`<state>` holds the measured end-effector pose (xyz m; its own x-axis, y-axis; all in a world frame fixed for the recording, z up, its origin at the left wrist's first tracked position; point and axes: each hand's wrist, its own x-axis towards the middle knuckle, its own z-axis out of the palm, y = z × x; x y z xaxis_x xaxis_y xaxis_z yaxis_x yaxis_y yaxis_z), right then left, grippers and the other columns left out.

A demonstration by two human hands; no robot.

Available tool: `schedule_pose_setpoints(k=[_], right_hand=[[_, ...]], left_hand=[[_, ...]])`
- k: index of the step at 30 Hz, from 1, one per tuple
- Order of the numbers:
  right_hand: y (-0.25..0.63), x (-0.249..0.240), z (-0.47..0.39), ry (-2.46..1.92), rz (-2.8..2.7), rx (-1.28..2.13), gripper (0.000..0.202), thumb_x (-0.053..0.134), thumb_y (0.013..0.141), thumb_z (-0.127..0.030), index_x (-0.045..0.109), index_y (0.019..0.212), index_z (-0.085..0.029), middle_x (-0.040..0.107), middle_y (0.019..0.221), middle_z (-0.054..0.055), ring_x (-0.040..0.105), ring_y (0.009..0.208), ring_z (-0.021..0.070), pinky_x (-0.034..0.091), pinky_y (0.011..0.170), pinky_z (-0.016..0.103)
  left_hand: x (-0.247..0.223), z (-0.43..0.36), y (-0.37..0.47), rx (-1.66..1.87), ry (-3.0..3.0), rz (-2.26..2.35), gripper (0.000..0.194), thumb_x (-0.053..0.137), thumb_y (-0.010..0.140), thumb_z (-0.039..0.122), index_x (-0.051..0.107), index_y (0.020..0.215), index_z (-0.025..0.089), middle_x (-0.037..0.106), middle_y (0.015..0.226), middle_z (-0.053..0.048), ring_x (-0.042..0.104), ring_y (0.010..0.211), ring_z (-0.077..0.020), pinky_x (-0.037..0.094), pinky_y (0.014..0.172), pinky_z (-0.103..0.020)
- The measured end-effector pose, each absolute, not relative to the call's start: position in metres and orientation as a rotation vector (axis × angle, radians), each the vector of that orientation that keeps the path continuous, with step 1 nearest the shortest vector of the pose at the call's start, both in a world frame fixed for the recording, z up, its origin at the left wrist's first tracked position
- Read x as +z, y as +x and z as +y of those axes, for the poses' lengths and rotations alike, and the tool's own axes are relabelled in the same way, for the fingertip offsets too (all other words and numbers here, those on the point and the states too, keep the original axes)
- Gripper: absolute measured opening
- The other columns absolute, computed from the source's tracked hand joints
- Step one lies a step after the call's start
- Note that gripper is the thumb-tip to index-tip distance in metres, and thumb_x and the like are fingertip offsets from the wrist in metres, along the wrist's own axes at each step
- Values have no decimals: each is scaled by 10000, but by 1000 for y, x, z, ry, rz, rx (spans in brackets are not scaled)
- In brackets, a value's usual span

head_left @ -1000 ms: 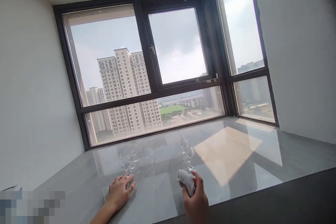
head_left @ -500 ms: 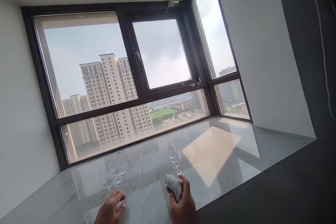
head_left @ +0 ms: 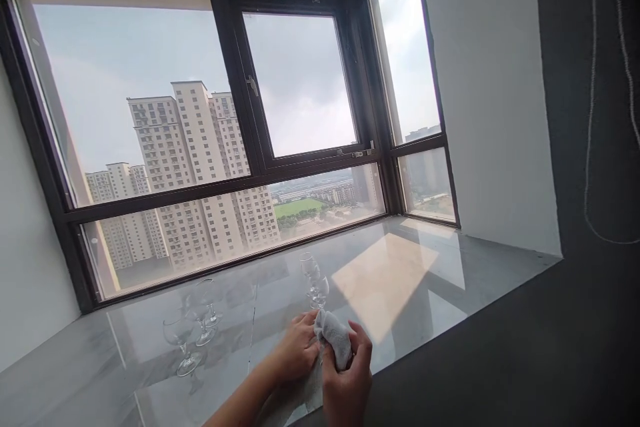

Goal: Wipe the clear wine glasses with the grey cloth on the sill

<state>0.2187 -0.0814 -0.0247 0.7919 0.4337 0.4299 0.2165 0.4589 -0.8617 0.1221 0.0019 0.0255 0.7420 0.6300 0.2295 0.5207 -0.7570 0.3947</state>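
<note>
My right hand point(head_left: 347, 370) is closed around a bunched grey cloth point(head_left: 336, 339), thumb in front and fingers bent on its right side. From the lower left my left hand point(head_left: 299, 350) reaches across to the cloth's left edge. Its fingers are bent against the cloth, and the fingertips are partly hidden. Just beyond both hands, a clear stemmed glass point(head_left: 320, 291) stands on the pale glossy sill point(head_left: 280, 293), with another stemmed glass point(head_left: 309, 267) behind it. Left of my left arm, a stemmed glass point(head_left: 185, 347) stands in front of two more.
Dark-framed windows point(head_left: 165, 197) rise along the back of the sill and around the right corner. A sunlit patch point(head_left: 385, 273) lies right of the glasses. The sill's front edge slants up to the right, above a dark area. A cord point(head_left: 590, 147) hangs at far right.
My left hand has moved right, from beside the left glasses to the cloth. My right hand still grips the cloth. The view has shifted, showing the left glasses more fully.
</note>
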Motion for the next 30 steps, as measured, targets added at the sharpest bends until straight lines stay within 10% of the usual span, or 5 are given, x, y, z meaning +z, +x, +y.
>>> schedule_pose_setpoints(k=[15,30], right_hand=[[223,-15,-92,-1166,-649,232,537,640,749,-457,515,1207,-206,708,983,89,700,879,275,515,747,334],[214,-19,-85,-1272,-638,205,520,578,739,-477,544,1198,-236,715,966,68,685,744,251,482,626,308]], left_hand=[[31,-17,54,438,2672,1250,511,529,814,258,627,1290,412,555,1441,58,456,1289,-268,300,1127,-468],[14,66,-36,503,2275,1982,458,394,920,380,641,1298,301,519,1481,-27,393,1399,-293,242,1152,-522]])
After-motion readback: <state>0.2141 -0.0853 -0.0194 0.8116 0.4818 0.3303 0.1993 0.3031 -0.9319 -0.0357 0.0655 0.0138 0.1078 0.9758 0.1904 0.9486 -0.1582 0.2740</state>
